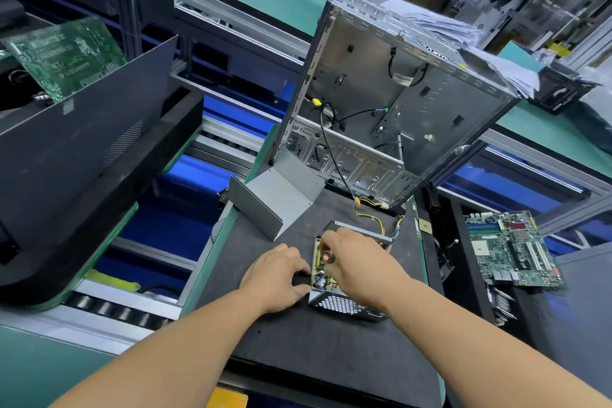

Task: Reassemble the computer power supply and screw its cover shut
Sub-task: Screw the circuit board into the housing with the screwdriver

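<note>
The open power supply [341,303] sits on the dark mat [318,351], its perforated metal housing facing me and its circuit board with a copper coil [327,257] exposed. My left hand [276,275] grips the housing's left side. My right hand [359,262] lies over the board, fingers curled down among the components; what they hold is hidden. The bent grey metal cover [278,202] lies apart on the mat, up and left of the supply. Yellow and black wires [371,212] run from the supply toward the case.
An empty silver computer case [390,103] stands open behind the mat. A motherboard [511,250] lies at right, another green board [66,56] at upper left. A black side panel [86,149] leans at left over roller conveyors. Papers [463,40] rest on the case.
</note>
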